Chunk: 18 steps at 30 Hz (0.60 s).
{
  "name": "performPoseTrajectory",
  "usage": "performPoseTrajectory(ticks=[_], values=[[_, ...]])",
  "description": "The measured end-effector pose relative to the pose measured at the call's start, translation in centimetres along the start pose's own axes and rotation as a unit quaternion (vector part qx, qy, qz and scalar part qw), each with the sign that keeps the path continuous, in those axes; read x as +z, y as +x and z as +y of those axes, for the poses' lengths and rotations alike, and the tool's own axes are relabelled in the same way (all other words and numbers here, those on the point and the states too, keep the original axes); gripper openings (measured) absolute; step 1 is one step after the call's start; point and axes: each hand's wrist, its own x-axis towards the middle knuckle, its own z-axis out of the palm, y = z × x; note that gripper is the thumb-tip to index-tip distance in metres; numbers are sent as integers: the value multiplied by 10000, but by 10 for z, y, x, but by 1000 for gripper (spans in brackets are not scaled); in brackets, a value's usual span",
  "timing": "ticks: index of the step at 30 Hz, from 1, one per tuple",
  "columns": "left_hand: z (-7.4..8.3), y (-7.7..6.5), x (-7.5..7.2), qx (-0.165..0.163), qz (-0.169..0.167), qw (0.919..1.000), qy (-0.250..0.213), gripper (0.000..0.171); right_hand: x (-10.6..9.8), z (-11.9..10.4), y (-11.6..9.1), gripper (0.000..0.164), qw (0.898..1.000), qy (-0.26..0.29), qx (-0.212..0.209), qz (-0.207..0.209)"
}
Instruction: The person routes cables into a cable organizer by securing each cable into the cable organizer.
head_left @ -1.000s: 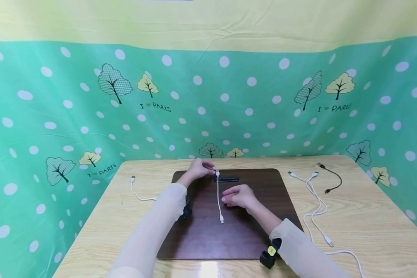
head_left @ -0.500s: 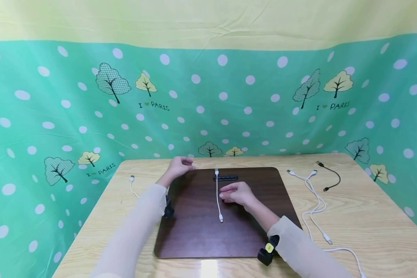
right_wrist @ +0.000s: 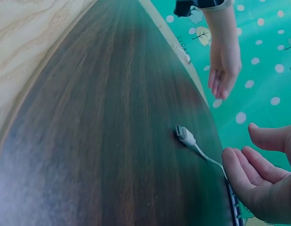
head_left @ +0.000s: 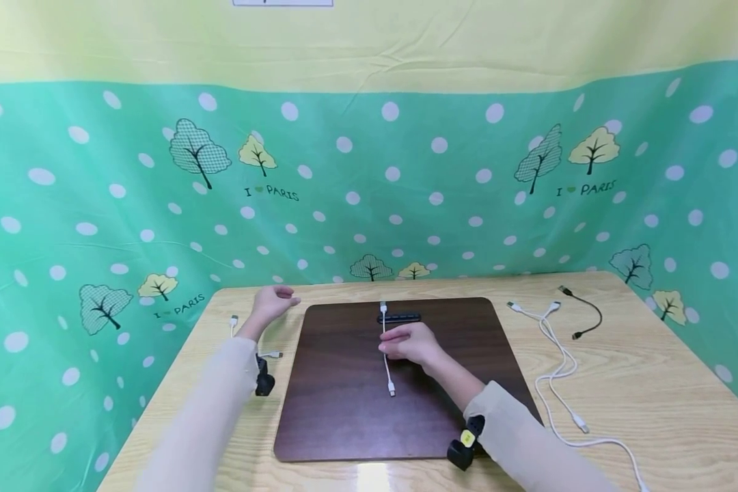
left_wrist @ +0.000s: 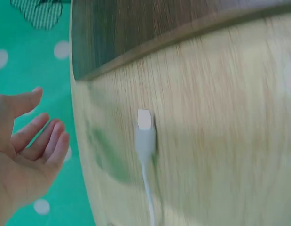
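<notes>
A short white USB cable (head_left: 386, 369) lies lengthwise on the dark brown board (head_left: 332, 410), its upper plug overlapping a black strip (head_left: 408, 318). My right hand (head_left: 412, 344) hovers beside the middle of that cable; in the right wrist view its thumb and fingers are apart with nothing between them. Past the board's left edge, my left hand (head_left: 272, 305) is loosely curled and holds nothing. Nearest to it is a second white cable, whose plug (left_wrist: 145, 132) shows on the table in the left wrist view. My left forearm hides part of that cable in the head view.
To the board's right, a long white cable (head_left: 566, 372) with several plugs trails toward the front edge of the light wooden table (head_left: 670, 403). A short black cable (head_left: 596, 314) lies behind it. A green patterned curtain (head_left: 320, 239) hangs at the back and sides.
My left hand has moved left, from beside the upper plug of the board's cable to beyond the board's left edge. My right hand has shifted slightly left toward the cable, which stays put.
</notes>
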Motion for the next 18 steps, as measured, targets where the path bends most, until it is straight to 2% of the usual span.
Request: performPoseTrajectory(ticks=[6,18], values=[[-21,-8,-18,-339,384,9982,319,45,6,0,5,30,10000,-29,-34,-60],[-52,-24,-39,-724,690,9942,385,47,22,-3,9,31,9995,57,-106,-288]])
